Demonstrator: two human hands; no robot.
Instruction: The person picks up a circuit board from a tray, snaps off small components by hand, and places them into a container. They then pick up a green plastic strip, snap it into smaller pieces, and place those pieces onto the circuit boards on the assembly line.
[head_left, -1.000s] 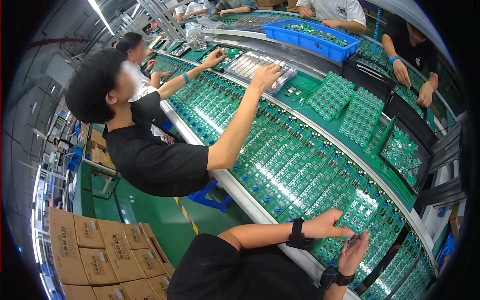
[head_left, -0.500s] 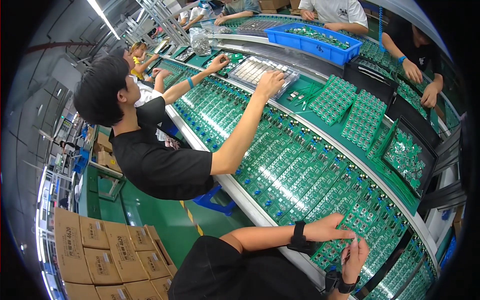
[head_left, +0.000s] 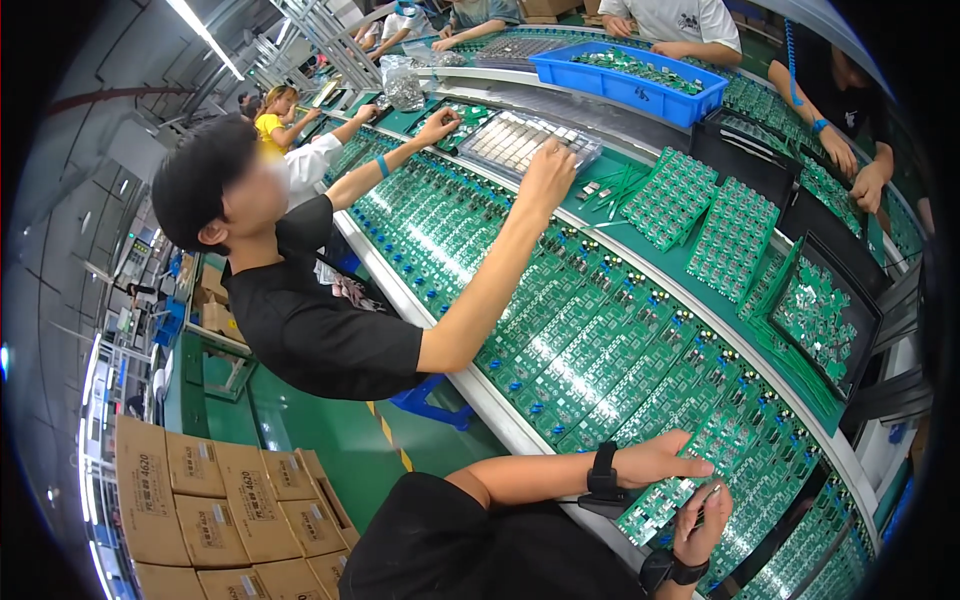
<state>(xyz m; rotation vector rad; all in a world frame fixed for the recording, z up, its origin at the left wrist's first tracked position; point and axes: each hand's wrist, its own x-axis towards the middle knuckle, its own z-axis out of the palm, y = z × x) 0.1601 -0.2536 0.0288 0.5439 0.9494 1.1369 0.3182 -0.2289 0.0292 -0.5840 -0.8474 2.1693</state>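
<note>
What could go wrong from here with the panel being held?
The green panel, gripped by the left hand with the right hand at its edge, might slip and knock the circuit boards beneath. The black wrist strap beside the left hand sits near the panel and could snag it.

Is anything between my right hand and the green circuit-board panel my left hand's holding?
Nothing visible: your right hand is close beside the green circuit-board panel, though contact is unclear. Your left hand grips it.
</note>
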